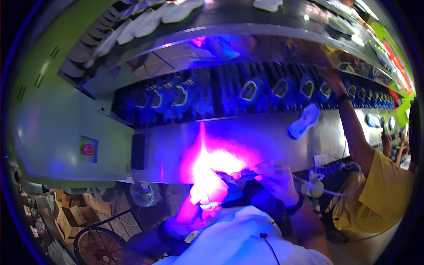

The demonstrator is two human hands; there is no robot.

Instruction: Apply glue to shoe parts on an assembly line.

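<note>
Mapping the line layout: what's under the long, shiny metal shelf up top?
A row of blue-looking shoes with pale-rimmed openings, with a co-worker's hand at its right half. Anything farther back is covered by the long, shiny metal shelf.

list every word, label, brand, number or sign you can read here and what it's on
None can be read.
Red panel at far right: any lettering is too blurred.
Fan hub: any marking is too small.
Cardboard boxes: no legible print.
Glare-lit item in the left hand: washed out by bright light.
</note>
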